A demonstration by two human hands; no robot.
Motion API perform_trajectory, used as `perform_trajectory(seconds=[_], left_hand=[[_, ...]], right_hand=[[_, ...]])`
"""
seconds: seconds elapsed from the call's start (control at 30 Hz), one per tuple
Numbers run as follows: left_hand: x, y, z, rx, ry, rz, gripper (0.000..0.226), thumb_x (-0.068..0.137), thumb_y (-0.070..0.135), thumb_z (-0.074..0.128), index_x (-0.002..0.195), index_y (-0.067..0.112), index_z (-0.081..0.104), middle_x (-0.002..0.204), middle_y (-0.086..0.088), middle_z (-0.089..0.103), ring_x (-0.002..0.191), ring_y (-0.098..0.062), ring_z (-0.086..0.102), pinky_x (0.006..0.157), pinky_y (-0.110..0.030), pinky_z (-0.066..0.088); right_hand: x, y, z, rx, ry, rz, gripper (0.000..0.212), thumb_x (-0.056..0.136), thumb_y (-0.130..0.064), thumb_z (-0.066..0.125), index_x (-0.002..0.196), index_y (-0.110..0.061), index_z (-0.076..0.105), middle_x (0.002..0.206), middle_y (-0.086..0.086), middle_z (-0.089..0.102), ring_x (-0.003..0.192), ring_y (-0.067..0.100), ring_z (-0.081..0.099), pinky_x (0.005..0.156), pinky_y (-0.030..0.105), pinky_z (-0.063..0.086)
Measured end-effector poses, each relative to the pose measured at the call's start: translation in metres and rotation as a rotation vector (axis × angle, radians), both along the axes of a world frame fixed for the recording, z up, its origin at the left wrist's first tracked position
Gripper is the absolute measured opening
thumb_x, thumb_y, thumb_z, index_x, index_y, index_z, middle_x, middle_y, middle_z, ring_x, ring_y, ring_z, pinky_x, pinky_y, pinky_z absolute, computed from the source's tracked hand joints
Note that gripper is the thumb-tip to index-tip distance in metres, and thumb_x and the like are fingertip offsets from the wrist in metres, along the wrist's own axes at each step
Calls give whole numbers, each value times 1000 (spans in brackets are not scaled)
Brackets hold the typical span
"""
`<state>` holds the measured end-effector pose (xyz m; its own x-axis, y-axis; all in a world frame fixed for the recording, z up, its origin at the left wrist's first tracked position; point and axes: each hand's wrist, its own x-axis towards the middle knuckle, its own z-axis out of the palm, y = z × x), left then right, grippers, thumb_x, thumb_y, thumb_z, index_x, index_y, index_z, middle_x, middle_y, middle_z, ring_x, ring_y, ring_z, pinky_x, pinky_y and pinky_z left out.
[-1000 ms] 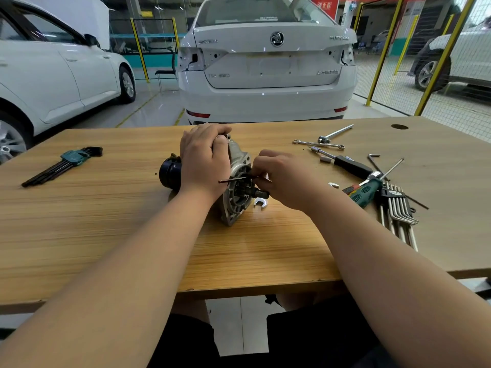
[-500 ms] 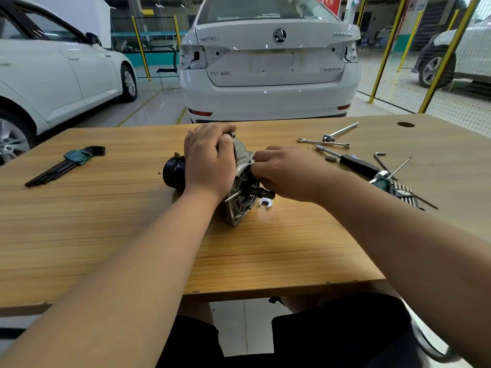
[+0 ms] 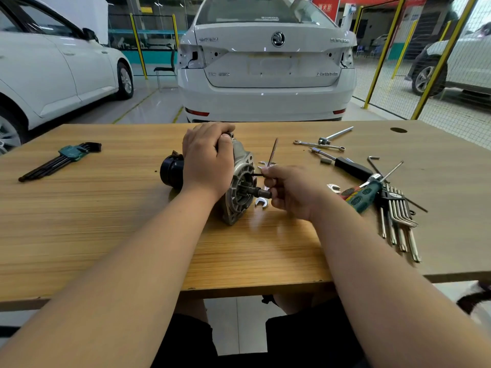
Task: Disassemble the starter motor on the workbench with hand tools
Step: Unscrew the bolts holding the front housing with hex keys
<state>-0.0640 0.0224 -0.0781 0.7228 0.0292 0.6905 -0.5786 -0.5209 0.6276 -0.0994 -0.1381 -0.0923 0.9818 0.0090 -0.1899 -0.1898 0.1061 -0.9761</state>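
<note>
The starter motor (image 3: 240, 187) lies on its side in the middle of the wooden workbench (image 3: 106, 221), its black end cap to the left and its grey aluminium nose housing facing right. My left hand (image 3: 207, 160) grips the motor body from above. My right hand (image 3: 292, 191) pinches an L-shaped hex key (image 3: 271, 156); the short leg points into the housing face and the long leg stands up and away. A small open-end wrench (image 3: 261, 202) lies on the bench beside the housing.
A green-holdered hex key set (image 3: 61, 159) lies at the left. To the right lie a combination wrench (image 3: 318, 145), a ratchet extension (image 3: 336, 135), a black-handled driver (image 3: 345, 166), a green screwdriver (image 3: 364, 193) and a Torx key set (image 3: 398, 221). White cars stand behind the bench.
My right hand has turned the hex key at the housing: its long leg, roughly level a second ago, now points upward. My left hand has stayed on the motor.
</note>
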Motion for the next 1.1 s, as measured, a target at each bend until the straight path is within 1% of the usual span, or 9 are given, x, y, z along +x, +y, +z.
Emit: perform_trajectory(seconds=[0.07,0.2,0.37,0.43,0.53,0.6,0.7,0.9,1.1], left_hand=[[0,0,0,3,-1,5,39,92,22,33,110,15,68,104,13,56,103,-2,40,110,-45,28],[2,0,-1,2,1,-1,39,92,22,33,110,16,68,104,13,57,104,-2,41,112,-43,25],[2,0,0,7,-2,4,39,92,22,34,110,15,68,106,10,59,105,-2,40,111,-43,26],[3,0,-1,5,-2,6,39,92,22,34,110,15,68,105,12,57,103,-1,39,111,-43,27],[3,0,-1,0,-8,7,38,91,21,35,109,15,68,104,12,56,102,0,38,110,-44,28],[2,-1,-1,-4,-10,8,38,91,21,36,109,15,68,103,12,56,101,0,38,109,-45,29],[2,-1,-1,-4,-11,6,38,91,21,35,109,15,68,103,12,56,102,-2,39,109,-46,29],[2,0,1,-5,-7,8,39,91,21,35,108,15,68,103,11,57,103,-3,41,110,-45,27],[1,-1,1,-7,-7,12,38,91,21,35,109,15,68,102,12,56,100,0,38,109,-46,29]], right_hand=[[3,1,-5,47,72,-29,13,92,-16,60,79,-15,58,53,-5,48,39,6,43,38,18,36],[7,0,-8,88,89,-64,14,93,-18,61,79,-15,58,51,-5,50,38,6,44,37,17,37],[12,10,-9,-2,83,-93,10,91,-20,65,85,-14,60,47,-8,53,40,7,50,39,20,40],[12,13,-9,-8,77,-129,10,90,-21,67,86,-14,61,50,-6,55,42,8,51,39,21,41],[12,13,-9,-31,76,-166,11,88,-21,68,83,-14,62,60,-3,55,50,12,52,40,20,40],[12,13,-8,-34,98,-126,14,89,-23,66,79,-15,61,54,-5,53,49,12,50,39,19,37],[12,12,-5,-31,164,-19,24,94,-27,57,71,-17,56,46,-8,47,39,8,44,37,15,33],[16,9,-1,10,269,57,24,95,-28,53,73,-19,55,46,-10,47,38,6,43,36,15,33],[17,6,-1,28,310,70,24,96,-28,53,75,-18,56,47,-10,48,34,4,39,34,15,32]])
